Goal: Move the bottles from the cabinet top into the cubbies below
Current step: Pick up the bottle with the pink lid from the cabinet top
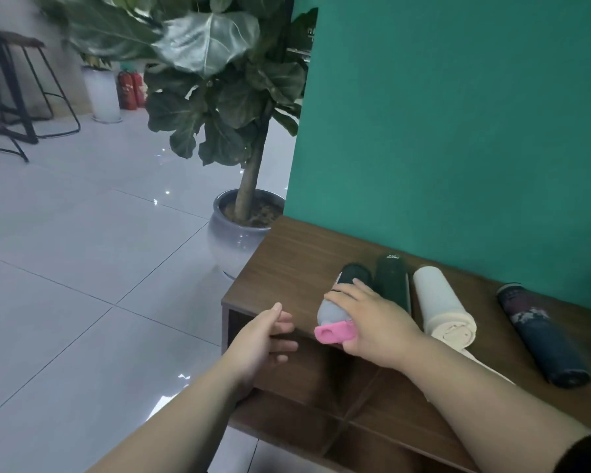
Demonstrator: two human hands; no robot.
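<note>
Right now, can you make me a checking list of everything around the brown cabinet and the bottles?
Surface: wooden cabinet top, bottles lying on their sides.
Job's things: pink-capped bottle at the front edge; dark green bottle; cream bottle; dark patterned bottle; cubbies below, none holding a bottle as far as can be seen.
Clutter: nothing seen.
Hands: right hand wrapped around the pink-capped bottle; left hand open, holding nothing, by the cabinet's front edge.
Cables: nothing seen.
Surroundings: green wall, potted plant, tiled floor, stool, red fire extinguishers.
</note>
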